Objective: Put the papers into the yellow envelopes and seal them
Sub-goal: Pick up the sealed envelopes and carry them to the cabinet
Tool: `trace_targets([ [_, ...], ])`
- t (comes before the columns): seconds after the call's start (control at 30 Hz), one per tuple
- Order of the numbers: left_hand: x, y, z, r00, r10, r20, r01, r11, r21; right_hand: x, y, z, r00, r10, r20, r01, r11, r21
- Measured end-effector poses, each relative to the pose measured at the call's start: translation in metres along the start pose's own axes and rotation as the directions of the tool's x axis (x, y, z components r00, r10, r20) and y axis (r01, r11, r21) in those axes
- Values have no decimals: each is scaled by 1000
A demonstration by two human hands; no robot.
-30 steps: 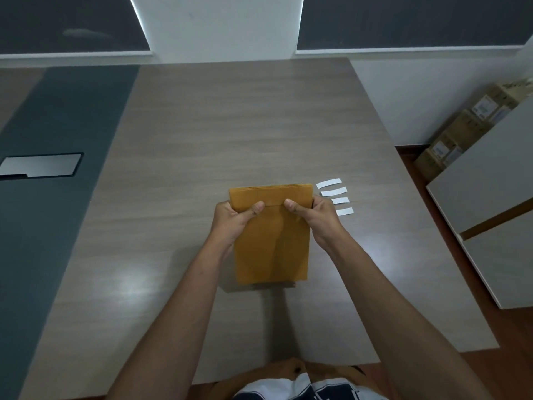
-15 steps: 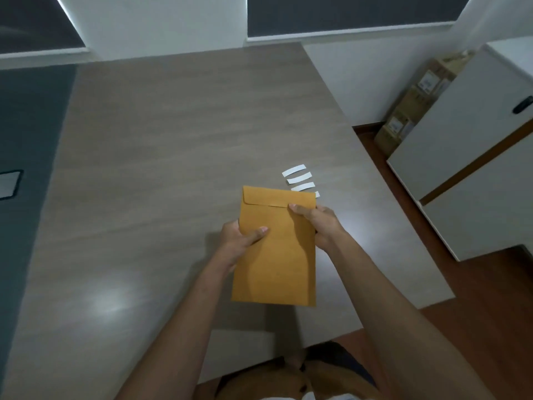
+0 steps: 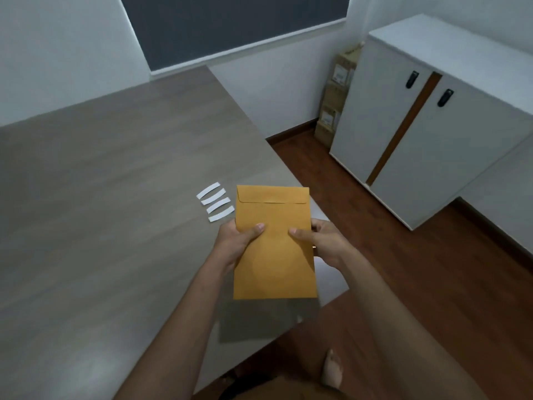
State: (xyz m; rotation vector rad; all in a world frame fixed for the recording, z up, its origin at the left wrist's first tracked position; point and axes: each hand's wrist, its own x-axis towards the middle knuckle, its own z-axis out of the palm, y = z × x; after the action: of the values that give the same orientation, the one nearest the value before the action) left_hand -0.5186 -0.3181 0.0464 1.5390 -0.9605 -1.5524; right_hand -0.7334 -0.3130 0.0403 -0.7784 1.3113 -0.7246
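Observation:
A yellow envelope (image 3: 274, 246) hangs upright in the air over the table's right front corner, its flap folded down flat at the top. My left hand (image 3: 235, 242) grips its left edge, thumb on the front. On the opposite edge my right hand (image 3: 323, 243) holds it the same way. Any paper inside is hidden. Several white peel-off strips (image 3: 215, 204) lie in a row on the table just left of the envelope's top.
The wooden table (image 3: 101, 197) stretches to the left and back. To the right stands a white cabinet (image 3: 427, 134) with two black handles. Cardboard boxes (image 3: 336, 96) are stacked against the wall beside it. Brown floor and my bare foot (image 3: 333, 368) show below.
The envelope has been lifted off the table and carried right toward its corner. Both hands slid from the flap down to the side edges. The head turned right, bringing the cabinet into view.

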Motion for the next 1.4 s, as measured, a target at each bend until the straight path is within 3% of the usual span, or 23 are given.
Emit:
trace_targets([
  [0.4,35,48,256,985,35,170,-47,997,64,-24,-35,-250,966,-107,-236,145,978,151],
  [0.53,50,59,322,974,57,219,-94,982,162,-31,-44,-311,945,-127,-302,194,960,203],
  [0.9,124,104,435,958,98,271,-161,961,223,1,-93,-414,901,-93,-425,183,967,177],
  [1.4,329,197,592,933,113,341,-211,941,265,146,-206,-584,767,-67,-639,183,976,117],
])
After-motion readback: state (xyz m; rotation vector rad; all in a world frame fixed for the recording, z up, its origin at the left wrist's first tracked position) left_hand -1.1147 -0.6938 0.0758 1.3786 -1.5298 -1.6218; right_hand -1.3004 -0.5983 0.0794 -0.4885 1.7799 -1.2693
